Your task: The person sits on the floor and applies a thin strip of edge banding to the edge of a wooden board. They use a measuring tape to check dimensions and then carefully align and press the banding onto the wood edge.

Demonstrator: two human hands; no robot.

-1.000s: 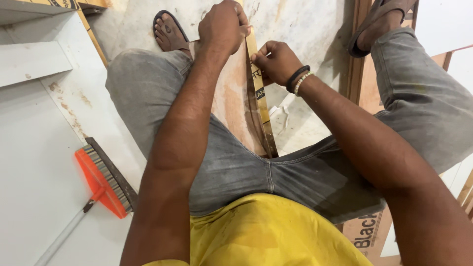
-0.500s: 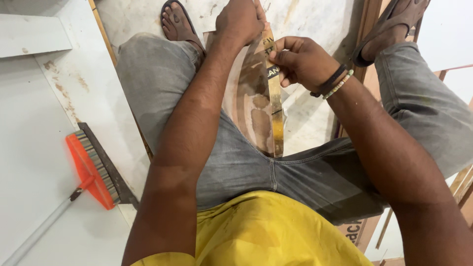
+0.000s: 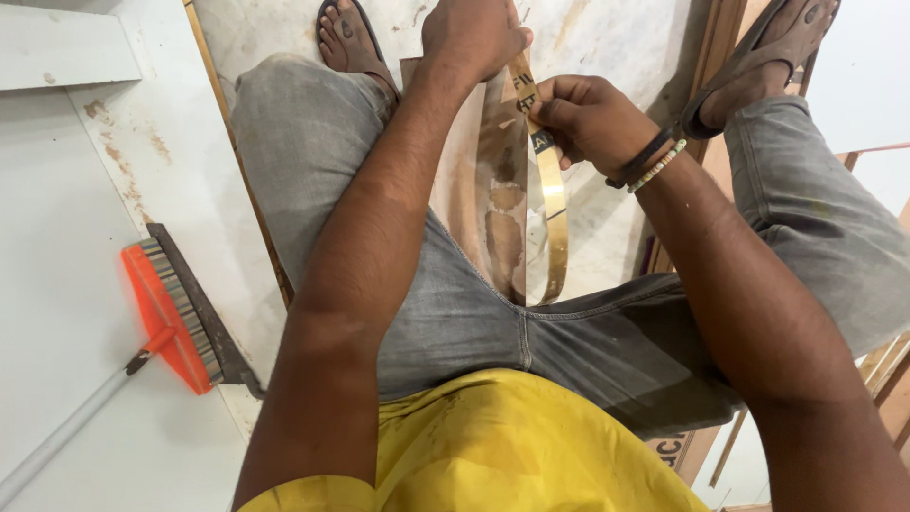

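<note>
- Thin brown wooden board (image 3: 493, 204): stands on edge between the person's knees, its far end toward the marble floor (image 3: 616, 38).
- Orange-backed broom head with dark bristles (image 3: 175, 313): lies well left of the board, on a white panel (image 3: 57, 246).
- Left hand (image 3: 474, 33): closed over the board's far top edge, fingers clamped on it.
- Right hand (image 3: 588, 118): just right of the board, fingers pinched together on the strip.
- Narrow glossy gold-brown edging strip (image 3: 553, 213): runs along the board's right side, curving down to the lap.
</note>
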